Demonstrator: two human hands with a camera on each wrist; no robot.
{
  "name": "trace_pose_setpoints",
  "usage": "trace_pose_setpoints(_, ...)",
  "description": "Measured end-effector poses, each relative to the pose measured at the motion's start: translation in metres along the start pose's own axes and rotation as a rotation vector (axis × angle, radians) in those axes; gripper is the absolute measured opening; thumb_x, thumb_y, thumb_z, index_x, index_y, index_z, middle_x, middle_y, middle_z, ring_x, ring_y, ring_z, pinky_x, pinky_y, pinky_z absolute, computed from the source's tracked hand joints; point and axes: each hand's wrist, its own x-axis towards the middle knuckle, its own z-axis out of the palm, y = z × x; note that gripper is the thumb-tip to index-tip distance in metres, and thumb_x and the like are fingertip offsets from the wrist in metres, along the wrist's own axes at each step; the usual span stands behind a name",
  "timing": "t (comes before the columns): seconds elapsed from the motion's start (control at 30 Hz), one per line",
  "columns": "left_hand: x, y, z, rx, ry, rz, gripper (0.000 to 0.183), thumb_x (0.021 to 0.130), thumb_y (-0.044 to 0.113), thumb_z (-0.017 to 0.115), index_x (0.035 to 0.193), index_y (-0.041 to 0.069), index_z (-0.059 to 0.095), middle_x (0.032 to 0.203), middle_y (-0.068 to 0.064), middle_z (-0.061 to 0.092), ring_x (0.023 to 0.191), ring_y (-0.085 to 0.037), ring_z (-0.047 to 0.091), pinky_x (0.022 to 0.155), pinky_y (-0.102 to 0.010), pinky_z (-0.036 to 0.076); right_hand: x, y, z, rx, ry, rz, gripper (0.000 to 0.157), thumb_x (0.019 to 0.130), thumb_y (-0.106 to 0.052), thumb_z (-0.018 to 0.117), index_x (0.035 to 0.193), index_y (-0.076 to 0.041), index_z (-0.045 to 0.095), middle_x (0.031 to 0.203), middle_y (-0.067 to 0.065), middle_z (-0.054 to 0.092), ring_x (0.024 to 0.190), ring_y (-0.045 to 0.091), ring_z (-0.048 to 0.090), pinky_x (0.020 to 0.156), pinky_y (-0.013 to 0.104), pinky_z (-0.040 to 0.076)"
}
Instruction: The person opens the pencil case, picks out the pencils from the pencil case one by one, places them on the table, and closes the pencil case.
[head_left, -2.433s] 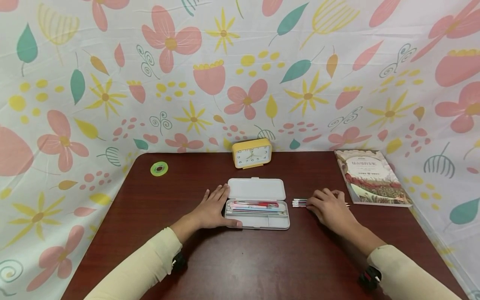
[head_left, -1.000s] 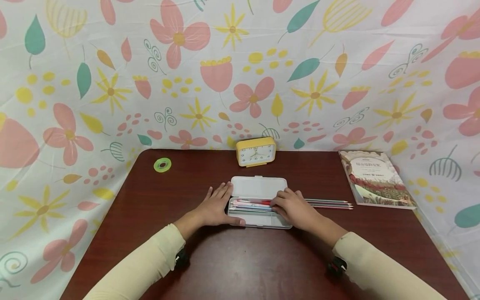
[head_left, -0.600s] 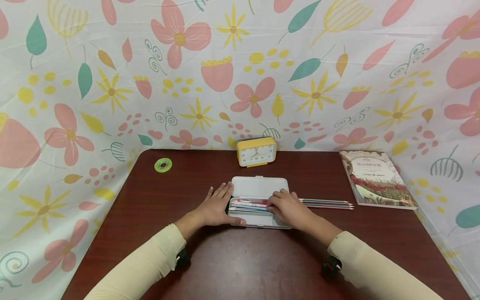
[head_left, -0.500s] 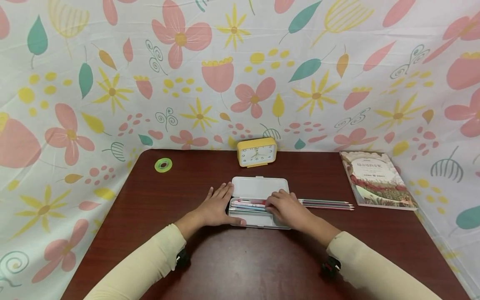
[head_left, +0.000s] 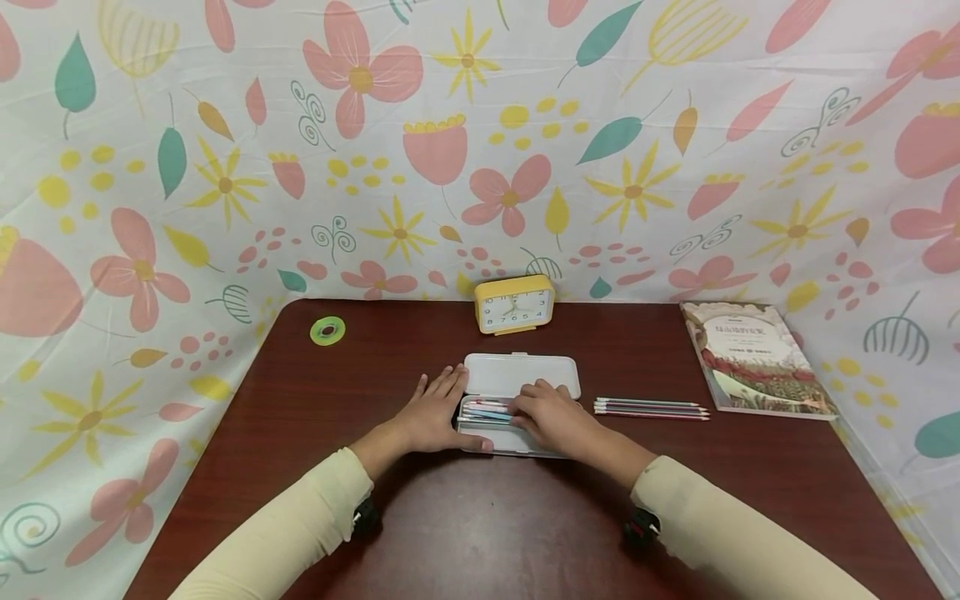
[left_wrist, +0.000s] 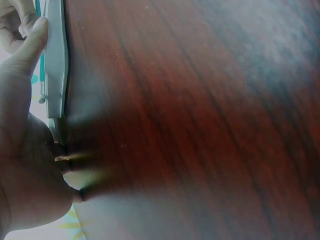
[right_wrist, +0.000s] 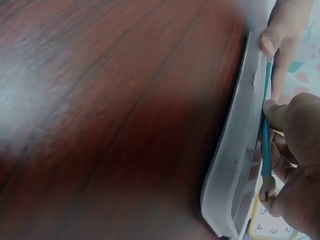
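A white pencil case (head_left: pixel 510 441) lies with its lid (head_left: pixel 521 377) folded back, pens and pencils (head_left: pixel 487 410) in its rear compartment. My left hand (head_left: pixel 429 419) rests at its left end, fingers straight toward the lid and thumb along the front rim. My right hand (head_left: pixel 552 422) is over the case's right half, covering part of its contents. In the right wrist view, the thumb and fingers of this hand (right_wrist: pixel 302 145) pinch a teal pencil (right_wrist: pixel 266 145), its sharpened tip by the fingertips. The teal pencil (left_wrist: pixel 42 75) also shows beyond the case rim in the left wrist view.
Several pencils (head_left: pixel 651 408) lie side by side on the dark wooden table (head_left: pixel 480 525), right of the case. A book (head_left: pixel 756 358) lies farther right. Behind the case stands a yellow alarm clock (head_left: pixel 514 306); a green tape roll (head_left: pixel 327 331) lies back left.
My right hand has gone from the pencils on the table to the case and slid left over it, uncovering those pencils. My left hand has kept its place at the case.
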Motion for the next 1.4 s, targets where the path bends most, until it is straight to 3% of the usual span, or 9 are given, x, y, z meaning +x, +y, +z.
trace_pose_setpoints(0.17,0.000,0.000,0.000,0.008,-0.003,-0.008,0.138,0.087,0.088,0.070,0.179,0.007,0.007,0.188,-0.014,0.009,0.176,-0.033,0.006,0.139,-0.065,0.006,0.009,-0.007,-0.003,0.008,-0.074,0.045,0.010,0.107,-0.021,0.074,0.113,-0.015,0.081,0.104,0.001,0.074,0.097,0.022,0.062,0.074,0.042,0.048)
trace_pose_setpoints(0.43,0.007,-0.011,0.009,-0.071,0.006,-0.003,0.149,0.077,0.101,0.064,0.179,0.011,0.004,0.189,-0.009,0.004,0.176,-0.028,0.000,0.140,-0.063,-0.001,0.021,-0.012,-0.006,0.105,-0.138,0.089,0.010,0.107,-0.019,0.075,0.111,-0.013,0.082,0.105,0.002,0.076,0.100,0.024,0.064,0.079,0.049,0.051)
trace_pose_setpoints(0.47,0.006,-0.010,0.008,-0.070,0.005,-0.002,0.148,0.079,0.100,0.064,0.179,0.010,0.004,0.188,-0.010,0.005,0.176,-0.030,0.001,0.140,-0.064,0.000,0.023,-0.004,0.002,0.127,-0.130,0.068,0.014,0.108,-0.024,0.073,0.112,-0.014,0.082,0.106,0.002,0.076,0.101,0.023,0.064,0.080,0.049,0.051)
trace_pose_setpoints(0.67,-0.001,-0.001,-0.001,-0.018,-0.013,-0.002,0.137,0.088,0.089,0.068,0.179,0.008,0.005,0.188,-0.013,0.007,0.176,-0.033,0.004,0.139,-0.066,0.003,0.028,-0.006,0.002,0.177,-0.144,0.089,0.012,0.108,-0.021,0.075,0.109,-0.013,0.084,0.105,0.001,0.078,0.097,0.020,0.062,0.078,0.049,0.051)
trace_pose_setpoints(0.7,-0.002,0.000,-0.002,-0.008,-0.012,-0.002,0.136,0.089,0.087,0.069,0.179,0.008,0.006,0.188,-0.013,0.007,0.176,-0.033,0.004,0.139,-0.066,0.004,0.029,-0.015,-0.006,0.174,-0.157,0.122,0.009,0.106,-0.016,0.076,0.108,-0.013,0.084,0.104,0.001,0.078,0.095,0.020,0.062,0.077,0.049,0.050)
trace_pose_setpoints(1.07,-0.003,0.002,-0.003,-0.028,-0.007,-0.001,0.136,0.089,0.085,0.072,0.178,0.006,0.007,0.188,-0.014,0.008,0.176,-0.034,0.005,0.139,-0.066,0.004,0.029,-0.020,-0.007,0.097,-0.154,0.131,0.006,0.105,-0.020,0.078,0.103,-0.017,0.082,0.101,-0.003,0.075,0.095,0.018,0.058,0.076,0.043,0.043)
trace_pose_setpoints(1.4,-0.001,0.002,-0.002,-0.019,-0.005,-0.011,0.137,0.087,0.086,0.072,0.179,0.006,0.008,0.188,-0.014,0.009,0.176,-0.033,0.006,0.140,-0.065,0.005,0.022,-0.021,-0.007,-0.158,-0.020,0.042,0.006,0.101,-0.028,0.083,0.099,-0.023,0.081,0.097,-0.005,0.071,0.092,0.018,0.057,0.080,0.047,0.046)
